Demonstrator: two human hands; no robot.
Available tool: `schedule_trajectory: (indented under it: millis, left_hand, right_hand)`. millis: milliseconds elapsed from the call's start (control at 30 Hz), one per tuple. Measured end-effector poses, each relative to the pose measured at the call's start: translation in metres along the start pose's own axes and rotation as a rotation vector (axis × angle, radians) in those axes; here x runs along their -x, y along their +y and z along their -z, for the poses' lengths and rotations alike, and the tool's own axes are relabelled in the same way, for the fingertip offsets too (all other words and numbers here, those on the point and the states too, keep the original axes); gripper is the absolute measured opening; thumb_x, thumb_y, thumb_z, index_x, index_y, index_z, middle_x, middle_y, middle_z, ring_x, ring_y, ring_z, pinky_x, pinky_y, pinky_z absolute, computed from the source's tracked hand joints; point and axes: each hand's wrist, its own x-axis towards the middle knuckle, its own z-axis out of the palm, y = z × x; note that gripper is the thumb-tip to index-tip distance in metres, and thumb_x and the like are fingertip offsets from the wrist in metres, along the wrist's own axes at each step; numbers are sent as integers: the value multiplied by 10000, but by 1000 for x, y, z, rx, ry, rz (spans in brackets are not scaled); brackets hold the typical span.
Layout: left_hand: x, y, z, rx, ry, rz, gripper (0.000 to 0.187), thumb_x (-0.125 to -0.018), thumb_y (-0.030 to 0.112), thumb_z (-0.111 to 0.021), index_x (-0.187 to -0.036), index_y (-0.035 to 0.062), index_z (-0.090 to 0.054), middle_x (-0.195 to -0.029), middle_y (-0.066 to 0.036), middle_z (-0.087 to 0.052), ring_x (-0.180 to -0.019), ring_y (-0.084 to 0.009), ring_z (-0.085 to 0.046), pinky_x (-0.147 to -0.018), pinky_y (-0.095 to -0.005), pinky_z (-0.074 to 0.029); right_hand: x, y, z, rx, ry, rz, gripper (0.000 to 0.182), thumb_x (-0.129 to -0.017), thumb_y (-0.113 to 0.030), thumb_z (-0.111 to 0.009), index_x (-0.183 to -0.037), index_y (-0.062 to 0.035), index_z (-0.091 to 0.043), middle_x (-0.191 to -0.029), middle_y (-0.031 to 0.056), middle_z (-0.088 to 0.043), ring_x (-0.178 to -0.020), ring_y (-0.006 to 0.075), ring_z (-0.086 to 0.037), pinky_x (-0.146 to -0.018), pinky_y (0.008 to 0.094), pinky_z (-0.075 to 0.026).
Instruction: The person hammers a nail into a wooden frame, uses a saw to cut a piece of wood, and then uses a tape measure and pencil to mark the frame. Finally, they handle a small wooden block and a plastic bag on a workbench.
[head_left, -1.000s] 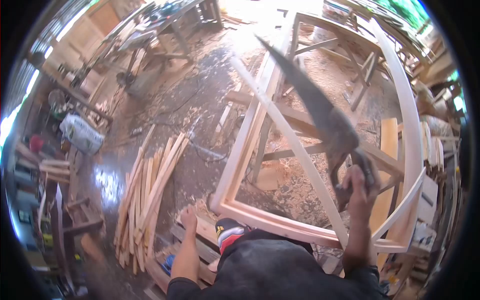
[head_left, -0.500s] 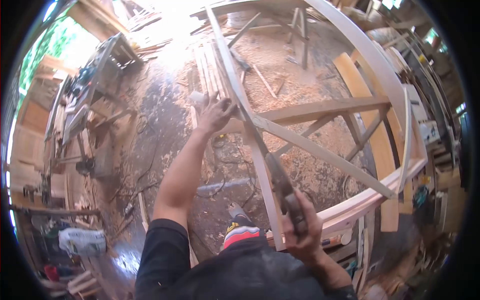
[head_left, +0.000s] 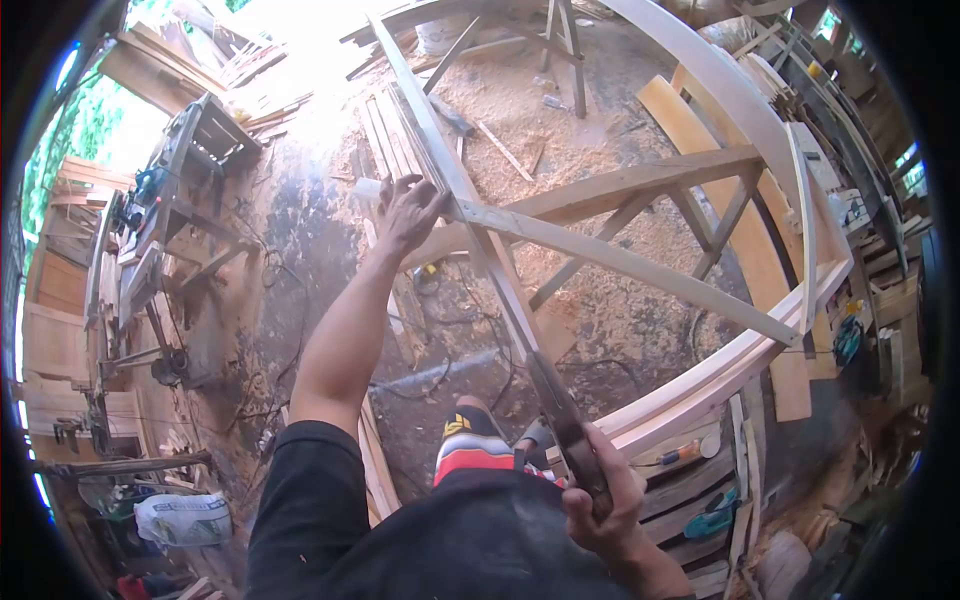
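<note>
Below centre, a saw (head_left: 553,398) is gripped by the right hand (head_left: 612,495), a strip (head_left: 622,264) touched by the left (head_left: 405,215), grip unclear

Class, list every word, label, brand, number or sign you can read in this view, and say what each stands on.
No word or number can be read with certainty.
White sack: dark print, too blurred to read.
Shorts: a yellow mark, with no legible lettering.
</note>
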Motion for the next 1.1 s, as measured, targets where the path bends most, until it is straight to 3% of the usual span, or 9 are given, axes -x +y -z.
schedule_trajectory:
  millis: [133, 233, 333, 500, 667, 800, 867, 1000, 1100]
  left_hand:
    - [2, 11, 11, 68, -70, 77, 461, -946, 525, -488, -1004, 115, -689, -1209, -136, -614, -1342, -285, -384, -1185, -493, -64]
    - [2, 3, 2, 82, -48, 82, 478, -948, 538, -482, -983, 106, -683, -1202, -157, -613, -1362, -262, -356, -1195, -479, -41]
    - [3, 17, 18, 131, -108, 110, 489, -944, 539, -488, -1021, 98, -684, -1300, -157, -557, -1385, -343, -307, -1198, -481, -26]
    - [1, 3, -1, 48, -47, 216, 500, -915, 600, -507, -1079, 165, -692, -1439, -79, -452, -1439, -397, -185, -1162, -589, -138]
    - [-1, -5, -1, -2, -126, 232, 485, -908, 610, -495, -1125, 211, -667, -1451, -67, -447, -1448, -427, -152, -1132, -639, -171]
    - [-10, -32, -13, -118, -195, -85, 446, -963, 513, -392, -1102, 181, -655, -1373, -91, -537, -1428, -397, -266, -1108, -690, -124]
    - [-2, 36, 32, -173, -105, 245, 482, -965, 427, -321, -997, 121, -692, -1189, -125, -656, -1312, -330, -450, -1132, -595, -156]
    - [-32, 20, 32, -176, -355, 213, 504, -932, 421, -337, -884, 122, -739, -927, -140, -725, -1012, -310, -641, -1021, -443, -325]
    - [-30, 0, 18, -174, -209, 103, 494, -901, 435, -371, -848, 121, -749, -827, -124, -720, -852, -311, -665, -927, -427, -365]
  right_hand:
    - [-54, 10, -33, -96, 77, -88, 480, -916, -125, -634, -1307, 116, -494, -947, 237, -701, -780, 326, -722, -667, 381, -563]
    - [-85, 5, -48, 56, 114, 43, 426, -936, -76, -548, -1327, 87, -501, -906, 183, -701, -758, 205, -695, -661, 325, -549]
    - [-33, 0, -30, 72, 151, 41, 464, -912, -110, -601, -1302, 122, -504, -940, 218, -711, -827, 321, -730, -694, 375, -571]
    - [-22, -23, -9, 96, 87, 89, 482, -925, -110, -571, -1317, 154, -478, -1066, 232, -703, -939, 300, -725, -814, 361, -569]
    - [-139, 10, -79, 31, 147, -36, 414, -932, -108, -588, -1318, 33, -540, -883, 229, -675, -739, 218, -686, -647, 378, -522]
    - [-39, 14, -41, 115, 225, 197, 433, -934, -118, -571, -1304, 102, -524, -921, 194, -704, -723, 232, -699, -675, 334, -554]
    - [36, -27, 5, 208, 34, -19, 478, -952, -176, -501, -1297, 154, -494, -1027, 236, -704, -880, 320, -731, -747, 362, -578]
    - [6, -28, 2, 105, 147, 90, 438, -919, -123, -521, -1236, 179, -526, -1062, 300, -679, -915, 380, -719, -780, 362, -577]
    - [-123, 33, -68, -5, 183, 55, 337, -929, -106, -577, -1236, 33, -595, -845, 208, -673, -678, 255, -671, -626, 364, -521]
